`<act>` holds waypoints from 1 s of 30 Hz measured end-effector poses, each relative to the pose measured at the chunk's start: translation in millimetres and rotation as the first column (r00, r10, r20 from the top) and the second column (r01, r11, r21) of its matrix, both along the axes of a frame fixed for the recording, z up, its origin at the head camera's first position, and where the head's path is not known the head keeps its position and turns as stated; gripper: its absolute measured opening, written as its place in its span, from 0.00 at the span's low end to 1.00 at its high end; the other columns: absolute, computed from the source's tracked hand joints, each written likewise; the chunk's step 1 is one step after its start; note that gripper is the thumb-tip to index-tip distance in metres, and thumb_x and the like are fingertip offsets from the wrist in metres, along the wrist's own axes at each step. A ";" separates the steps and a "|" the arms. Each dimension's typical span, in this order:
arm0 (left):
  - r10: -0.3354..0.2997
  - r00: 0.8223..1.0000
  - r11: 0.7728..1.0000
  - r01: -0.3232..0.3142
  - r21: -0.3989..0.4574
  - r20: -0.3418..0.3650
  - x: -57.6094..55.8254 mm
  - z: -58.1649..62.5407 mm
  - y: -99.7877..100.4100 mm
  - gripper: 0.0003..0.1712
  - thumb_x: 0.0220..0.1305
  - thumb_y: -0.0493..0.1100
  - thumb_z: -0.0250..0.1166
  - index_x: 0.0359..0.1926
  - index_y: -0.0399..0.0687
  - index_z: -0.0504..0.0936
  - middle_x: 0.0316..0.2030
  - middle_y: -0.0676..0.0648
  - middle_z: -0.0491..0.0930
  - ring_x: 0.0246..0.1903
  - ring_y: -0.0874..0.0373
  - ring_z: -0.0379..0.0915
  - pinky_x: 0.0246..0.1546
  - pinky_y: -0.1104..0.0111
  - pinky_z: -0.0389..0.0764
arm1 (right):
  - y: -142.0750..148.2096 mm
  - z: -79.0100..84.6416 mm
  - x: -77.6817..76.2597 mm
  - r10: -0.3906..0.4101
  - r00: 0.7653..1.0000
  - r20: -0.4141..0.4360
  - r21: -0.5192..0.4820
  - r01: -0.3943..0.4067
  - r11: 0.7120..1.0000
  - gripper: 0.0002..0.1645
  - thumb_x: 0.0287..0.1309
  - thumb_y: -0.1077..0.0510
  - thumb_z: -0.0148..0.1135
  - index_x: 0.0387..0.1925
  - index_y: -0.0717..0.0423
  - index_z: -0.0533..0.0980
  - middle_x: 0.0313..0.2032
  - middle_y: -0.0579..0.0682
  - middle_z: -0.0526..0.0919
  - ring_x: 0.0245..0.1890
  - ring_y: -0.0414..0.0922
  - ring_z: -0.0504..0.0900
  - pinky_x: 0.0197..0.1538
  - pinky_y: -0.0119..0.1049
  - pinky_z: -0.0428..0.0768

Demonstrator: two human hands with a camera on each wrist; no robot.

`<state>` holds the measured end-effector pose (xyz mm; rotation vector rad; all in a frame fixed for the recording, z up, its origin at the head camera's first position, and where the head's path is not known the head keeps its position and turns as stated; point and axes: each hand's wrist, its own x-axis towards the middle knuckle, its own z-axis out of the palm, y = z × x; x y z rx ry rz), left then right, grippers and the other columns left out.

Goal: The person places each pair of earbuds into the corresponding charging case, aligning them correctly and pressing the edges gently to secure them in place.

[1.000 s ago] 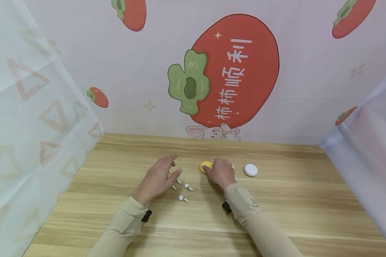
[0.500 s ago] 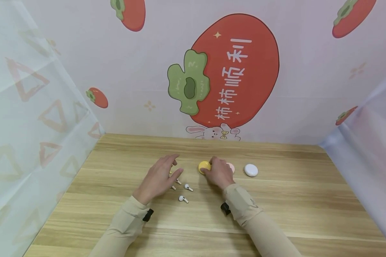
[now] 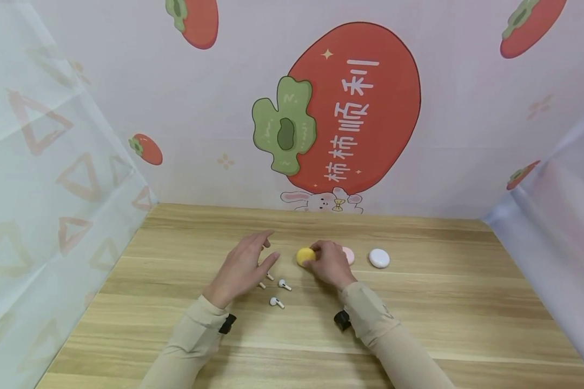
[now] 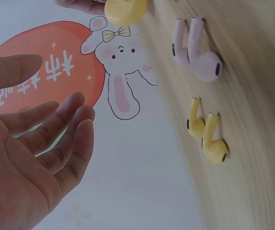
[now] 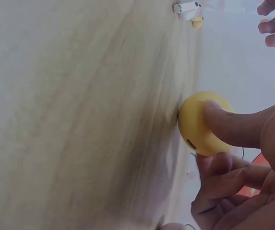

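Fingers [image 5: 223, 184] pinch case [image 5: 193, 117]; right wrist reveals slot [image 5: 191, 143].

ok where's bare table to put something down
Right of the white case, or between the sleeves, nearer than the white earbuds. It's crowded near the left hand and where the right hand holds the yellow case beside the pink case.

A case [image 3: 305, 256] is being held in the right hand [image 3: 332, 265]. By the bench [image 3: 452, 319], a second case [image 3: 349, 256], then a third case [image 3: 379, 258], are being carried at its three o'clock; earbuds [image 3: 285, 285] at seven to eight, near the left hand [image 3: 240, 268].
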<state>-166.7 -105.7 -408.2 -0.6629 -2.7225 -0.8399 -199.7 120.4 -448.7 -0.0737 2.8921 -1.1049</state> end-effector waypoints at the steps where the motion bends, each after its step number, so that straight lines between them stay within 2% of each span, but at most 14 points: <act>1: -0.001 1.000 1.000 0.001 0.004 0.000 -0.5 0.3 0.6 0.30 0.70 0.47 0.66 0.67 0.37 0.73 0.46 0.46 0.81 0.44 0.51 0.76 0.44 0.57 0.79 | 0.4 -0.4 0.8 0.002 1.000 -0.006 -0.016 -0.002 1.000 0.21 0.51 0.55 0.80 0.46 0.59 0.84 0.39 0.50 0.85 0.41 0.47 0.80 0.50 0.47 0.77; 6: -0.011 1.000 1.000 0.011 0.029 -0.003 -1.4 2.5 4.2 0.30 0.70 0.47 0.66 0.67 0.36 0.73 0.46 0.46 0.81 0.45 0.50 0.76 0.46 0.56 0.78 | 6.5 -1.4 6.6 -0.016 1.000 -0.004 -0.122 0.015 0.992 0.20 0.51 0.57 0.80 0.46 0.57 0.84 0.40 0.49 0.84 0.39 0.45 0.80 0.48 0.45 0.78; 13: -0.017 1.000 0.998 0.017 0.058 0.001 -4.8 6.5 12.0 0.30 0.71 0.47 0.65 0.68 0.37 0.72 0.47 0.46 0.81 0.46 0.49 0.77 0.47 0.54 0.78 | 23.4 4.3 15.6 -0.033 0.998 -0.046 -0.290 0.018 0.957 0.19 0.55 0.60 0.76 0.49 0.60 0.84 0.41 0.51 0.84 0.32 0.44 0.80 0.35 0.37 0.79; 24: -0.063 0.998 0.992 0.061 0.113 0.012 -10.8 9.3 28.2 0.30 0.71 0.47 0.65 0.68 0.36 0.72 0.46 0.42 0.82 0.47 0.47 0.78 0.49 0.54 0.78 | 44.1 17.8 27.3 -0.073 0.990 -0.121 -0.385 0.021 0.923 0.22 0.55 0.54 0.78 0.51 0.57 0.85 0.43 0.53 0.85 0.34 0.47 0.79 0.33 0.33 0.78; 30: -0.090 0.996 0.983 0.087 0.165 0.014 -9.9 11.1 35.2 0.30 0.70 0.45 0.66 0.67 0.34 0.72 0.46 0.41 0.82 0.46 0.47 0.78 0.48 0.54 0.79 | 49.5 23.8 29.9 -0.067 0.987 -0.149 -0.401 0.002 0.916 0.23 0.54 0.51 0.78 0.50 0.57 0.86 0.43 0.54 0.87 0.33 0.47 0.81 0.31 0.31 0.78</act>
